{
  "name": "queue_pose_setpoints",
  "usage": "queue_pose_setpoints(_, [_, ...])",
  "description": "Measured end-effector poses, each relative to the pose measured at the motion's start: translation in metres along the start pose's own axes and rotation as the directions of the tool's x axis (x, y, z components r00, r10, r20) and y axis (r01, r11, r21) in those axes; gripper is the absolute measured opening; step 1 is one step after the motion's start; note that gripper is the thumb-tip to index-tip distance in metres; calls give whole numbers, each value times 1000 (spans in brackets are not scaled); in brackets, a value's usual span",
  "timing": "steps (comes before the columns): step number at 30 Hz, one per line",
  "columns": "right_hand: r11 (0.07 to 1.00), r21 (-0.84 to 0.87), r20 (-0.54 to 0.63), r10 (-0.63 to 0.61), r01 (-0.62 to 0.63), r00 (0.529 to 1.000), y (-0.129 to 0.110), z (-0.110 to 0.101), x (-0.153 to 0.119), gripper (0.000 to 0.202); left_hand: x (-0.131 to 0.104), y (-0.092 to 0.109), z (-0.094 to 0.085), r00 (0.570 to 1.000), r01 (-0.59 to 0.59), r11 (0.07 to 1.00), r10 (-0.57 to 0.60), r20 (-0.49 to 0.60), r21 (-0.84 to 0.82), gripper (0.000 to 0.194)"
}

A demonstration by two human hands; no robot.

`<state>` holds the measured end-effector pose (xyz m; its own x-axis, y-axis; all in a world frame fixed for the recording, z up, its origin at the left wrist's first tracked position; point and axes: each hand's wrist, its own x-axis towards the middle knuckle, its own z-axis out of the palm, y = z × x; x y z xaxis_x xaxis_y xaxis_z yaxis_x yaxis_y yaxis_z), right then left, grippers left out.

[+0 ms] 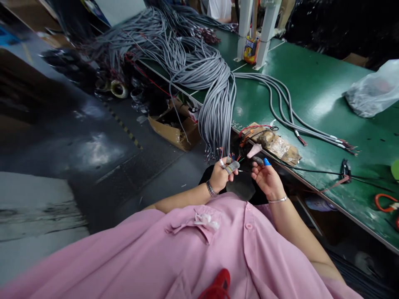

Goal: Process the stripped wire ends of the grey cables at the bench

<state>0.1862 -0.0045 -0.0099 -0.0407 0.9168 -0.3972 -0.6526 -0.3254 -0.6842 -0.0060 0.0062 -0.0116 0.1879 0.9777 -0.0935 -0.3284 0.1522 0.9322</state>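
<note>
My left hand (222, 175), with grey covers on its fingers, is closed around a grey cable's end. Thin coloured wires (232, 157) fan out above its fingers. Right beside it, my right hand (267, 179) is turned palm up with loosely curled fingers; I see nothing in it. A blue cover sits on its thumb and a dark grey one on a finger. A thick bundle of grey cables (218, 99) hangs over the bench edge just beyond my left hand. Close to my right fingertips is a small pink piece (254, 150) at the bench edge.
On the green bench (311, 91) lie a tape-wrapped block (280, 147), several separate cables (288, 106), a clear plastic bag (374, 89) and orange-handled scissors (385, 202). White posts (266, 35) rise from it. A cardboard box (174, 128) stands below the bundle.
</note>
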Motion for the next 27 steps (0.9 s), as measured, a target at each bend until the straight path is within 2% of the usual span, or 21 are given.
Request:
queue_pose_setpoints(5, [998, -54, -13, -30, 30, 999, 1, -11, -14, 24, 3, -4, 4, 991, 52, 993, -38, 130, -107, 40])
queue_pose_setpoints(8, [992, -109, -48, -68, 62, 997, 2, -14, -23, 23, 2, -4, 5, 991, 32, 988, -12, 132, -148, 37])
queue_pose_setpoints(11, [971, -196, -32, -145, 136, 989, 5, -13, -34, 24, -3, -2, 4, 993, 32, 991, -17, 119, -128, 34])
queue_pose_setpoints(15, [873, -405, 48, -276, 271, 960, 11, 0, -56, 20, -19, 4, 4, 978, -49, 996, 31, 207, 80, 28])
queue_pose_setpoints(18, [737, -574, 203, -295, 358, 934, 13, 15, -76, 21, -36, 5, 4, 948, -170, 946, 80, 308, 277, 20])
queue_pose_setpoints(20, [679, -614, 311, -260, 402, 914, 14, 26, -88, 29, -46, 4, 5, 919, -288, 877, 140, 369, 385, 11])
queue_pose_setpoints(23, [586, -645, 423, -262, 491, 868, 15, 35, -97, 29, -55, 1, 4, 872, -427, 748, 191, 452, 508, 22])
queue_pose_setpoints(25, [496, -671, 465, -297, 551, 834, 16, 37, -98, 22, -59, 1, 3, 863, -443, 707, 170, 476, 551, 26])
queue_pose_setpoints(27, [476, -673, 472, -314, 566, 824, 17, 35, -97, 20, -63, 2, 3, 866, -428, 722, 156, 475, 544, 24])
